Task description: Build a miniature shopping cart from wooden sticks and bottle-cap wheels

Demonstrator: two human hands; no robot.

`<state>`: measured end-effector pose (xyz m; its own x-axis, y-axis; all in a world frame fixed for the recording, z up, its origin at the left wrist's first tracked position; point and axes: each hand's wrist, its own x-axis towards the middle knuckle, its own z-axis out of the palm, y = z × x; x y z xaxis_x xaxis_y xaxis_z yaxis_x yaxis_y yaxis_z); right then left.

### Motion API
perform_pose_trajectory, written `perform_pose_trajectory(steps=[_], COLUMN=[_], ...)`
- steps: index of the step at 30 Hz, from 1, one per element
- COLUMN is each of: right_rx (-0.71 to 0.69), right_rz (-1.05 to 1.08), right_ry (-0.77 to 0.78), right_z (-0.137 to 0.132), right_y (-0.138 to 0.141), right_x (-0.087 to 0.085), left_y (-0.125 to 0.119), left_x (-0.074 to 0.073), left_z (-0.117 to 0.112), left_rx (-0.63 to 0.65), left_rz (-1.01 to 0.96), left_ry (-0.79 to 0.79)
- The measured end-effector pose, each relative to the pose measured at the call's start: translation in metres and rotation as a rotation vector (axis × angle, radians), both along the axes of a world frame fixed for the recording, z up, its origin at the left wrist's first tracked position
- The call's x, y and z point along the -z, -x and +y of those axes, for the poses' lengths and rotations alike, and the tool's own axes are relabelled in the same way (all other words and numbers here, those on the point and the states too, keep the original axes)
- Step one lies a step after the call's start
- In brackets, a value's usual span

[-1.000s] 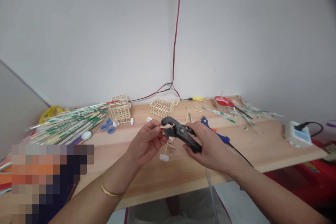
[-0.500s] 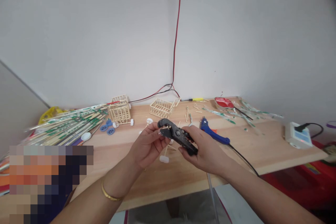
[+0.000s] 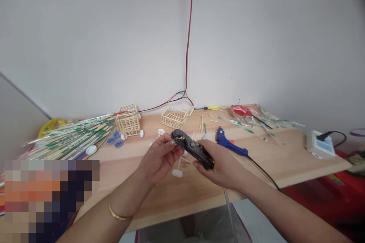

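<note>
Black, scuffed metal is filling the middle of the view: a hand tool like pliers with a hooked head (image 3: 194, 147), being held above the pale wooden counter (image 3: 265, 169), its head pointing up to the left. The right hand (image 3: 224, 163) is wrapping its handles, fingers clenched around them. The left hand (image 3: 161, 159), a thin gold bangle (image 3: 118, 213) circling its wrist, is bringing thumb and fingers together right at the tool's head; whether they are pinching anything is impossible to tell, since the tool is blocking the view. Just below, a white plastic wheel (image 3: 177, 173) on a thin wooden stick is lying on the counter. Behind the hands, an open basket of pale sticks (image 3: 173, 117) is sitting near the wall, and to its left a slatted wooden cart with white wheels (image 3: 128, 124) is standing beside small blue plastic wheels (image 3: 118, 144). Further left, plastic-wrapped sticks with green print (image 3: 82, 136) are spreading in a heap. Over on the right, a blue glue gun (image 3: 232, 147) is resting with its black cord trailing off the front edge, and a white power box (image 3: 319, 146) is sitting towards the far end.
</note>
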<state>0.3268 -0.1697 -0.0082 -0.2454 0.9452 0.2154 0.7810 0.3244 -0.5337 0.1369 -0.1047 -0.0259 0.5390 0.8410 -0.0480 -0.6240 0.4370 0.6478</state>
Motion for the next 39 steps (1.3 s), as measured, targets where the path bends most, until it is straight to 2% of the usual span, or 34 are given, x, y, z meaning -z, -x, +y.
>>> perform_pose_trajectory(steps=[11,14,19,21,32,36,39], right_rx=[0.067,0.052,0.014,0.015,0.115,0.128,0.201], right_rz=[-0.212,-0.257,-0.251,-0.237,-0.257,-0.166,-0.119], right_ry=[0.021,0.019,0.055,0.076,0.173,0.159,0.113], right_z=[0.0,-0.001,-0.006,-0.008,-0.018,-0.014,-0.008], right_y=[-0.004,-0.008,-0.014,-0.015,-0.024,-0.033,-0.049], right_x=[0.007,0.009,0.014,0.017,0.024,0.02,0.012], left_y=[-0.003,-0.003,-0.003,-0.003,-0.012,-0.012,-0.01], left_x=[0.002,0.002,0.005,0.006,0.011,0.012,0.013], left_z=[0.0,-0.002,-0.003,-0.004,-0.003,-0.002,-0.001], left_rx=[0.002,-0.022,-0.121,-0.127,-0.099,-0.1,-0.088], left_rz=[0.07,0.192,0.503,0.57,0.721,0.688,0.65], left_ry=[-0.037,-0.147,-0.435,-0.482,-0.499,-0.483,-0.457])
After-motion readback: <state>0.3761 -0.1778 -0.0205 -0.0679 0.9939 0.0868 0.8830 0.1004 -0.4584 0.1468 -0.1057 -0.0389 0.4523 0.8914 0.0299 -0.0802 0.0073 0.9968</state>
